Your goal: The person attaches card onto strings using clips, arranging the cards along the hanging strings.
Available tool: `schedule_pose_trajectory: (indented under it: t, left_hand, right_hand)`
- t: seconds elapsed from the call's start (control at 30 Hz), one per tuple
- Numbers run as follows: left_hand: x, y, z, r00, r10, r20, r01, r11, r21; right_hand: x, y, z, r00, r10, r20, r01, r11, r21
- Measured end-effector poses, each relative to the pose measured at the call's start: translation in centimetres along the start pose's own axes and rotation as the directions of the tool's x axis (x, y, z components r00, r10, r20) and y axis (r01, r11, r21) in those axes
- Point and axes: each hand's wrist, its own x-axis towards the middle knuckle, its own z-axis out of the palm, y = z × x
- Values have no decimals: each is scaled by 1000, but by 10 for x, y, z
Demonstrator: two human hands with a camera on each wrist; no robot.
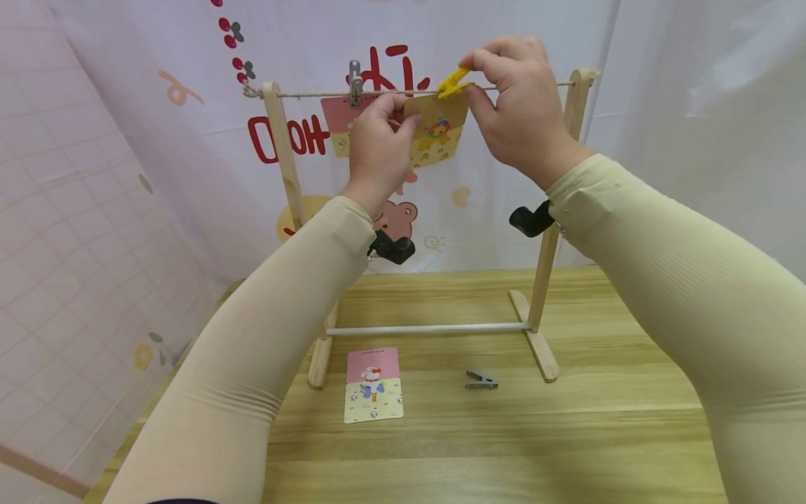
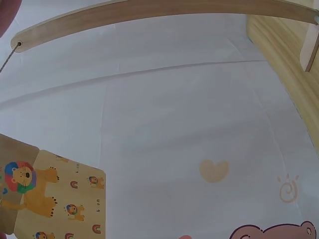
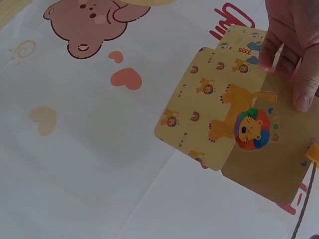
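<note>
My left hand pinches the left edge of a lion card, thumb in front, just below the rope. In the right wrist view the card shows a brown half and a yellow half, with the left hand's thumb on the brown part. My right hand pinches the handles of a yellow clothespin at the card's top edge, on the rope. Left of it, a grey clothespin holds a pink and yellow card on the rope, partly behind my left hand.
The rope runs between two wooden posts, joined low down by a white rod. On the wooden table lie a rabbit card and a grey clothespin. A printed white cloth hangs behind.
</note>
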Motion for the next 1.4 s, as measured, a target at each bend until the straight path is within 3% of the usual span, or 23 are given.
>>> schedule_pose_trajectory:
  t: [1.4]
  left_hand:
    - [-4, -8, -1, 1000, -23, -10, 23, 1000, -3]
  right_hand:
    - [-1, -8, 7, 987, 71, 144, -71, 997, -3]
